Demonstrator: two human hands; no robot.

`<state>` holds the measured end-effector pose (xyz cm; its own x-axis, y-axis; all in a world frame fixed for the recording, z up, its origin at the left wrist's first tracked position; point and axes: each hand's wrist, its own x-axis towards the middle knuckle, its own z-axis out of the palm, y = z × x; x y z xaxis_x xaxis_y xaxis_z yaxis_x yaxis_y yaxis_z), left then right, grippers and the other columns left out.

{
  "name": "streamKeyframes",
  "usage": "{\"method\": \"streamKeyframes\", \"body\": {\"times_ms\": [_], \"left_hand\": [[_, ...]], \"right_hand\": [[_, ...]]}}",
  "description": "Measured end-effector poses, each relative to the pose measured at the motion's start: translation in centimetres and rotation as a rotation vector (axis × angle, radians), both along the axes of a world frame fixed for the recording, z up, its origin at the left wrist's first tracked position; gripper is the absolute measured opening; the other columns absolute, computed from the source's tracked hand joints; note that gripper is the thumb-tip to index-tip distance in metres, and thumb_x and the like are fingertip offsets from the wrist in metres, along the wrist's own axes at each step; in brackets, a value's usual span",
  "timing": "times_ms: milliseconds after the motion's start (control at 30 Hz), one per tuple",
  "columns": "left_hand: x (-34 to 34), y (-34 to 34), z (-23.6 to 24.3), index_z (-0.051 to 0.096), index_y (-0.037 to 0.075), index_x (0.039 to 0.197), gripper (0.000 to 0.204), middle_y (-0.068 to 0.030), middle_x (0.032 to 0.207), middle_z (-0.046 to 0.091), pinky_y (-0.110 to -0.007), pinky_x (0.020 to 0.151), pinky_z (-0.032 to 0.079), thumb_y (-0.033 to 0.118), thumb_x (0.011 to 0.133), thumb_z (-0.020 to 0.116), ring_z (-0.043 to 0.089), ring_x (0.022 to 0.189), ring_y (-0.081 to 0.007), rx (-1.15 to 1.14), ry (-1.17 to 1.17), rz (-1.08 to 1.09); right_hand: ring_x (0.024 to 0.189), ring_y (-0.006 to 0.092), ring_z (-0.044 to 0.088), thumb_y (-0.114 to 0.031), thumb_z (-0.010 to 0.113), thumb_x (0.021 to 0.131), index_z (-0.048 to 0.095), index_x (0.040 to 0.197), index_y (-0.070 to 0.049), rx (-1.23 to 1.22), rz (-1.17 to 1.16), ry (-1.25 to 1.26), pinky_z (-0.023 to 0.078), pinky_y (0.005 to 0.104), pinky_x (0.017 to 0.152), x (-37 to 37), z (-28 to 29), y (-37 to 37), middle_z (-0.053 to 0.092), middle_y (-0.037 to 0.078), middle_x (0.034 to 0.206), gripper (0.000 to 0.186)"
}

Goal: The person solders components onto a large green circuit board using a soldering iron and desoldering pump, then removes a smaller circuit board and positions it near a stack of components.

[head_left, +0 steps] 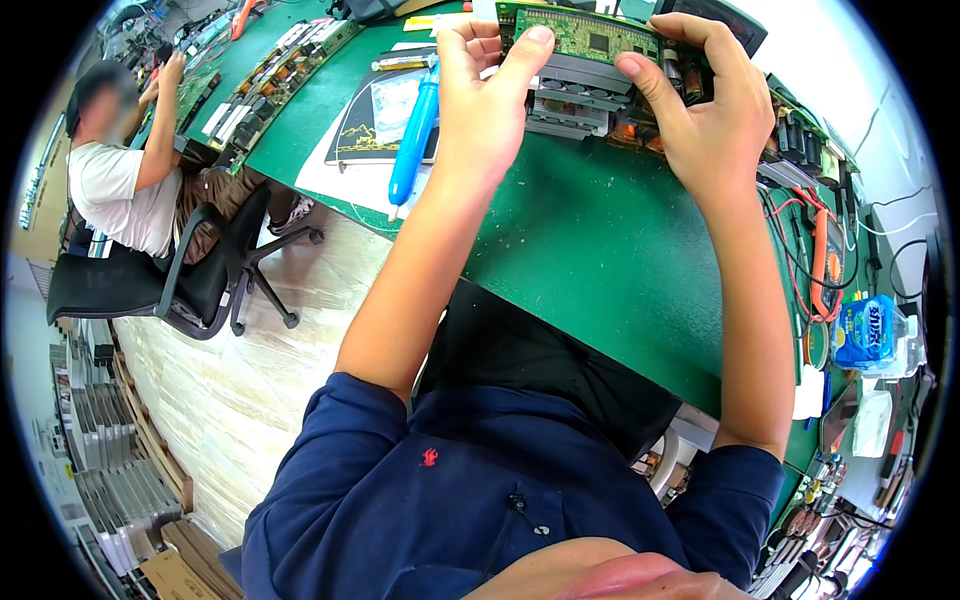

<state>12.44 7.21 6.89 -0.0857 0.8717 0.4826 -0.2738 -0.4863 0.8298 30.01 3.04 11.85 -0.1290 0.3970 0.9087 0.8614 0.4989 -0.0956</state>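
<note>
A narrow green circuit board (575, 38) with small black chips is held up by its two ends at the far side of the bench. My left hand (485, 110) pinches its left end, thumb on the face and fingers behind. At the lower right corner, the thumb of my right hand (715, 130) presses the board, with the fingers curled over the far side. Under and behind it stands a larger assembly with finned grey heat sinks (570, 118) and copper-coloured coils, partly covered by my right hand. Whether the board touches this assembly is hidden.
On the green bench (600, 250), left of my left forearm, a blue tube-shaped tool (413, 140) lies across a black pad (360, 125), near an amber syringe (403, 62). An orange multimeter (828, 262) with leads lies right. A co-worker (125, 170) sits left, by other boards (275, 80).
</note>
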Motion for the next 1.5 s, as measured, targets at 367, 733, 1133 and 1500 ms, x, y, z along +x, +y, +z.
{"method": "streamKeyframes", "body": {"times_ms": [367,733,1133,1500], "left_hand": [[-0.5,-0.9,-0.5,0.045,0.003,0.117,0.058,-0.0147,0.113,0.054,-0.036,0.094,0.044,0.039,0.084,0.075,0.053,0.107,-0.0222,0.005,0.047,0.05],[-0.8,-3.0,-3.7,0.047,0.003,0.117,0.062,-0.0086,0.114,0.055,-0.039,0.099,0.046,0.034,0.077,0.084,0.055,0.11,-0.0184,0.17,-0.023,0.081],[-0.8,-3.0,-3.9,0.044,0.002,0.12,0.073,-0.0084,0.115,0.05,-0.039,0.099,0.047,0.036,0.072,0.087,0.051,0.112,-0.0188,0.251,0.025,0.135],[-0.6,-2.3,-4.0,0.043,0.001,0.12,0.066,-0.0084,0.115,0.05,-0.034,0.094,0.048,0.019,0.073,0.087,0.055,0.104,-0.0187,0.314,0.114,0.15]], "right_hand": [[0.077,0.0193,0.064,-0.034,0.085,0.069,0.067,0.096,-0.008,0.046,0.03,-0.051,0.048,0.0292,0.072,-0.5,0.2,-0.8,0.068,0.002,0.089,0.041],[0.087,0.0219,0.066,-0.026,0.09,0.06,0.063,0.095,-0.004,0.072,0.074,-0.068,0.048,0.0303,0.079,-0.2,-2.1,-3.4,0.073,0.007,0.096,0.049],[0.086,0.0224,0.067,-0.03,0.087,0.062,0.063,0.094,-0.003,0.125,0.08,-0.138,0.049,0.0283,0.074,-0.4,-2.4,-3.5,0.072,0.011,0.097,0.048],[0.089,0.0216,0.063,-0.019,0.087,0.065,0.071,0.097,-0.007,0.228,0.101,-0.252,0.049,0.0289,0.076,-0.5,-1.7,-3.6,0.07,0.007,0.099,0.037]]}}
